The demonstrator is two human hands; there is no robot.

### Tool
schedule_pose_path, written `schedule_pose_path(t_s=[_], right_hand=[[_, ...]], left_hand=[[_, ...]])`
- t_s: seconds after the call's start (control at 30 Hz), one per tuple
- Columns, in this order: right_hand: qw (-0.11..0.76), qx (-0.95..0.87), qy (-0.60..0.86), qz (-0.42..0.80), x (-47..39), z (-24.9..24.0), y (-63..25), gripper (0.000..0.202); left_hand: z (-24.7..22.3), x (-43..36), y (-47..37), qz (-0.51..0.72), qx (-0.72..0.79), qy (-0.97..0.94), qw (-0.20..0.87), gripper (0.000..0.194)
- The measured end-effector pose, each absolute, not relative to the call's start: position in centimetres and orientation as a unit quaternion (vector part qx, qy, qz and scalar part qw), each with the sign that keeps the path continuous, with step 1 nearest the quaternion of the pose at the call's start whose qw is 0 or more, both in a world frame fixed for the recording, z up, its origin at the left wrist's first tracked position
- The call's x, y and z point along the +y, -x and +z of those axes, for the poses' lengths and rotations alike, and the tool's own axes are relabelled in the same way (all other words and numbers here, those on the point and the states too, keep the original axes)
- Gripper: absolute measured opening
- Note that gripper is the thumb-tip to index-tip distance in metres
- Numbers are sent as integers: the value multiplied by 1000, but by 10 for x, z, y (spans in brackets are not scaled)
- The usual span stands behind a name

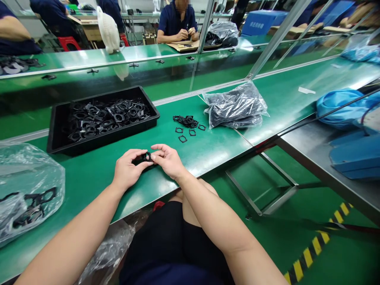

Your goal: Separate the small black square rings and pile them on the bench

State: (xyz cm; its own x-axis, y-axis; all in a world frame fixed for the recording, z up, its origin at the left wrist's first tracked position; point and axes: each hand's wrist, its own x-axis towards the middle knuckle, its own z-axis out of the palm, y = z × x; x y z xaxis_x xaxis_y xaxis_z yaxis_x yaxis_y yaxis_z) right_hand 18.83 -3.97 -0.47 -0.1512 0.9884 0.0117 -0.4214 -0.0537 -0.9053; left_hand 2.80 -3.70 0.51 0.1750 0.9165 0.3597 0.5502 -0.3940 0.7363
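We see 1 black ring-shaped bracket (147,156) between the 2 hands, just above the near edge of the green worktop (213,152). The left hand (127,168) pinches its left side between thumb and fingertips; the right hand (168,160) has its thumb and a fingertip closed at the right side, with the index finger raised clear.

As far as we can judge, the work is partway along: this bracket is in hand and not yet set down. Beyond it lie a small pile of flat black rings (186,120) and 4 more spread singly beside it (whether these are finished or waiting, we cannot tell). Plenty seems to be left, since the black tray (118,133) to the left is heaped with similar parts, and a clear plastic bag (237,105) of dark contents rests to the right.

The held bracket appears to stand on edge, its opening turned roughly toward us and the right hand. Fingers cover its ends, so we cannot settle its long axis.
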Motion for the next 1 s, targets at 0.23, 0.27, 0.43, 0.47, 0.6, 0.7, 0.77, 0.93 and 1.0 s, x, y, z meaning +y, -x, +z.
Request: schedule_pose_path(t_s=[0.23, 0.27, 0.43, 0.47, 0.6, 0.7, 0.77, 0.93, 1.0], right_hand=[[550, -421, 362, 624, -40, -7, -188, 39], [550, -424, 362, 622, -40, -7, -188, 38], [545, -435, 362, 619, -40, -6, -188, 36], [544, -436, 364, 618, -40, -6, -188, 36], [544, -440, 370, 611, -40, -6, -187, 36], [544, -440, 370, 610, -41, -6, -187, 35], [543, -442, 370, 610, -41, -6, -186, 37], [555, -414, 383, 611, -40, -4, -187, 37], [560, -401, 384, 616, -40, -3, -187, 37]], left_hand=[[7, -34, -23, 390, 457, -775, 196, 32], [6, -35, -23, 389, 462, -771, 199, 32], [1, -36, -24, 401, 497, -725, 260, 38], [0, -36, -25, 402, 500, -718, 270, 38], [1, -37, -25, 398, 499, -730, 245, 37], [4, -39, -25, 399, 488, -748, 207, 33], [6, -40, -26, 405, 482, -749, 204, 31], [3, -40, -28, 450, 479, -673, 340, 47], [2, -37, -28, 462, 484, -594, 447, 52]])
